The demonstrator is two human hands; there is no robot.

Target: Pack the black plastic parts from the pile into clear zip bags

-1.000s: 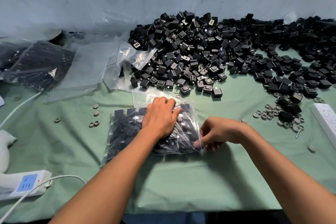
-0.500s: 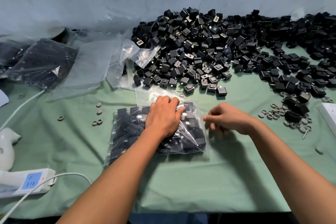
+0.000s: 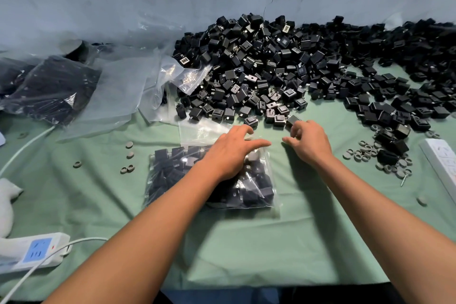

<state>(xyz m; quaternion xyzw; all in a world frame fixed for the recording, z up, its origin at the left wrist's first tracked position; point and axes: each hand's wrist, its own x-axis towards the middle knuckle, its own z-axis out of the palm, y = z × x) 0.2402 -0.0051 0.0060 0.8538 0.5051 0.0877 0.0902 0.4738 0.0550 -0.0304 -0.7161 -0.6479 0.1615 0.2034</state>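
Head view, step: the right hand reached the pile, fingers loosely curled at a black part; whether it gripped, I could not tell. Better to take several parts per reach.
Left hand: lay spread on the zip bag, holding nothing; should keep it steady.
Zip bag: partly filled with parts, mouth toward the pile.
Spare bags: empty, left.
Filled bag: far left.

Left hand covers the middle of the filled zip bag, hiding the parts beneath. Pile of black parts runs off the right edge; white power strip is cropped there too. Right hand fingertips are blurred, grip unclear
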